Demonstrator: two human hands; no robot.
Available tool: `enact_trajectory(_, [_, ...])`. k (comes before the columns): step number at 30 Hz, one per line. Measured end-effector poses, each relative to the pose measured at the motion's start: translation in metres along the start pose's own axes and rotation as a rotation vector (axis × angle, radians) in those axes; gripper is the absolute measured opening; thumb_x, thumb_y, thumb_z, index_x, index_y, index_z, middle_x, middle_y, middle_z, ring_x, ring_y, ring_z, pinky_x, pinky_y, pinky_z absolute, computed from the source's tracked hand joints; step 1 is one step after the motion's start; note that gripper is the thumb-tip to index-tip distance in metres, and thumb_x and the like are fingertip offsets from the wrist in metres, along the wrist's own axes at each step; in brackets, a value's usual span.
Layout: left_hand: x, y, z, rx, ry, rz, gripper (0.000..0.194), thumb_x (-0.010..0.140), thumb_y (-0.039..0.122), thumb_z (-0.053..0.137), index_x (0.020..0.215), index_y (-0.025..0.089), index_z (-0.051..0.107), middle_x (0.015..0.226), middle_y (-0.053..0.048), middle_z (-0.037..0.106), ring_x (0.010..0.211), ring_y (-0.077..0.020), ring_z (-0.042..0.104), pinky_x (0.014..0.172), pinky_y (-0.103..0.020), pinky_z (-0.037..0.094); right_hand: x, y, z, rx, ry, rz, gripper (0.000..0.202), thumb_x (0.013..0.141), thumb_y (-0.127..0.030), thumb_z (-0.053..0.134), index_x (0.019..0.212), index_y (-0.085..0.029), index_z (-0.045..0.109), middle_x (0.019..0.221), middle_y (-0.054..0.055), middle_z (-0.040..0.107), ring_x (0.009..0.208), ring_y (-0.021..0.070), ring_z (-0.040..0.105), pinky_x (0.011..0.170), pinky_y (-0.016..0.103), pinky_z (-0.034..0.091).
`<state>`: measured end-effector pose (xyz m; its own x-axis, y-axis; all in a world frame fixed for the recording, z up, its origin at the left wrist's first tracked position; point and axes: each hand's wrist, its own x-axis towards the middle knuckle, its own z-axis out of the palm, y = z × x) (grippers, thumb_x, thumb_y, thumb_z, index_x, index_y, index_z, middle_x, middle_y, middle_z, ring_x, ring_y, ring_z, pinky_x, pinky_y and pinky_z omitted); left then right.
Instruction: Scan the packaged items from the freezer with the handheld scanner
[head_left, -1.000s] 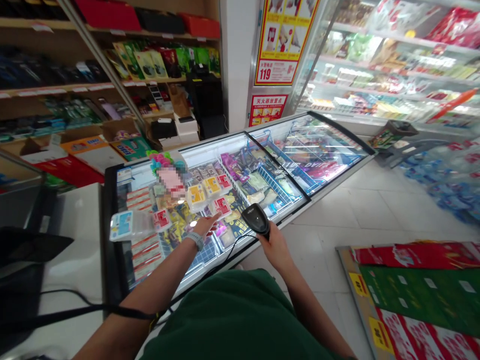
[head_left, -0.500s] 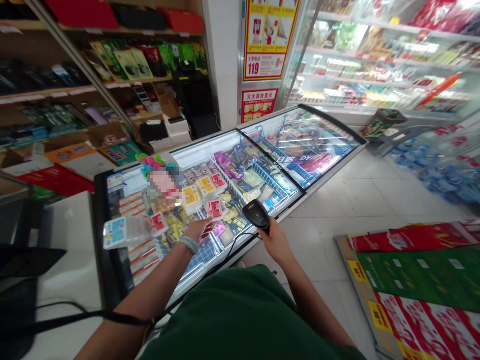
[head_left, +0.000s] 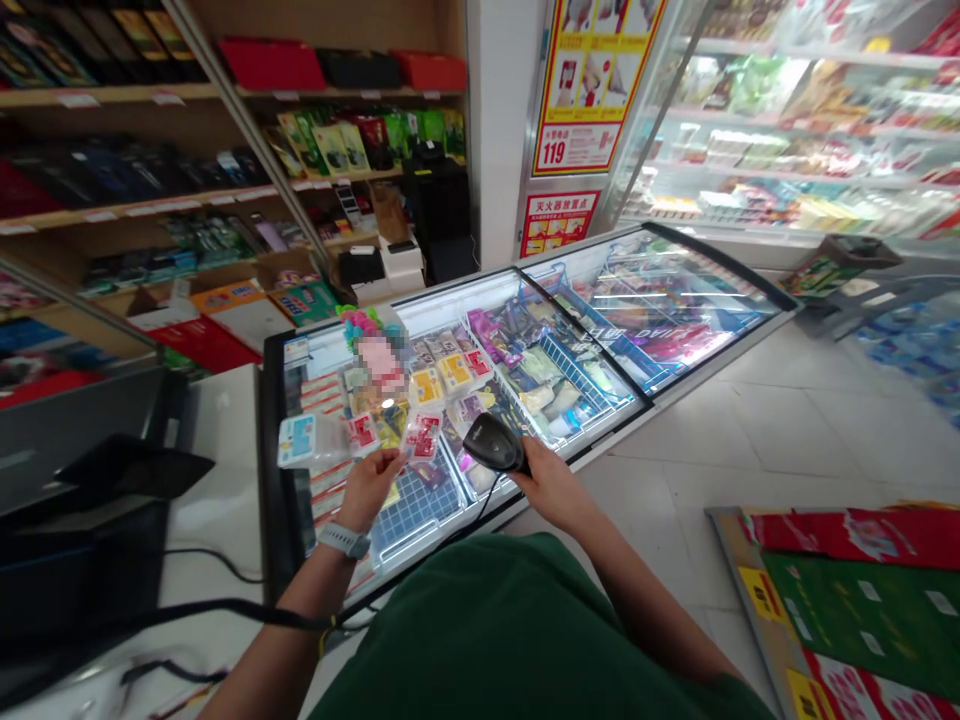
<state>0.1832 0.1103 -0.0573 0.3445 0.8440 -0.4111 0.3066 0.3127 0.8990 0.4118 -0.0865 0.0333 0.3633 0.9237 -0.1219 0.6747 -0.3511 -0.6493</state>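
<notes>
Left hand (head_left: pixel 367 488) has thumb and fingertips pinched on the near-left corner of the red-label pack (head_left: pixel 422 436); pack sits just beyond the fingertips, over the freezer (head_left: pixel 277 510) glass, left half, nearer the long edge by the wearer. Can't tell if it's touching the glass. Right hand (head_left: pixel 546 480) is wrapped round the scanner (head_left: pixel 491 442) grip, above that same edge; scanner head is just right of the pack. Under the glass: purple packets (head_left: pixel 486 332) toward the far edge, a blue wire basket (head_left: pixel 571 366) with bagged goods right of them. On top: blue-label pack (head_left: pixel 298 437) by the left end, second red-label pack (head_left: pixel 362 432) next to it, two yellow-label packs (head_left: pixel 427 387) between held pack and far edge. Held pack: clear plastic, red label with white print, unreadable, label facing up.
</notes>
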Motion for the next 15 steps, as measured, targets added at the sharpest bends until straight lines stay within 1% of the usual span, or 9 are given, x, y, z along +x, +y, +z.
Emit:
enact_trajectory(3, [-0.005, -0.001, -0.013, -0.017, 0.041, 0.036, 0.031, 0.06, 0.04, 0.084, 0.076, 0.018, 0.07, 0.067, -0.001, 0.068, 0.065, -0.0155, 0.061, 0.063, -0.025, 0.045, 0.006, -0.017, 0.003, -0.04, -0.057, -0.068, 0.021, 0.084, -0.013, 0.058, 0.103, -0.017, 0.052, 0.103, 0.01, 0.06, 0.095, 0.0233, 0.058, 0.083, 0.034, 0.042])
enact_trajectory(6, [-0.008, -0.002, -0.02, -0.033, 0.077, 0.052, 0.028, 0.062, 0.039, 0.083, 0.075, 0.017, 0.069, 0.065, -0.001, 0.067, 0.064, -0.0158, 0.061, 0.062, -0.025, 0.045, 0.009, -0.027, 0.008, -0.047, -0.093, -0.117, 0.026, 0.084, -0.012, 0.058, 0.108, -0.017, 0.052, 0.106, 0.009, 0.06, 0.099, 0.023, 0.057, 0.085, 0.034, 0.042])
enact_trajectory(10, [-0.013, -0.001, -0.026, -0.042, 0.11, 0.071, 0.026, 0.063, 0.035, 0.082, 0.075, 0.017, 0.069, 0.065, -0.001, 0.066, 0.066, -0.0159, 0.061, 0.063, -0.024, 0.045, 0.01, -0.035, 0.01, -0.055, -0.126, -0.132, 0.028, 0.083, -0.01, 0.059, 0.109, -0.017, 0.052, 0.106, 0.01, 0.061, 0.099, 0.0227, 0.058, 0.085, 0.033, 0.042])
enact_trajectory(15, [-0.014, -0.002, -0.028, -0.025, 0.127, 0.102, 0.025, 0.063, 0.036, 0.082, 0.073, 0.018, 0.068, 0.064, 0.0, 0.066, 0.065, -0.0153, 0.06, 0.064, -0.025, 0.046, 0.01, -0.04, 0.009, -0.034, -0.147, -0.119, 0.028, 0.083, -0.009, 0.059, 0.109, -0.016, 0.053, 0.109, 0.011, 0.06, 0.103, 0.023, 0.058, 0.089, 0.033, 0.042])
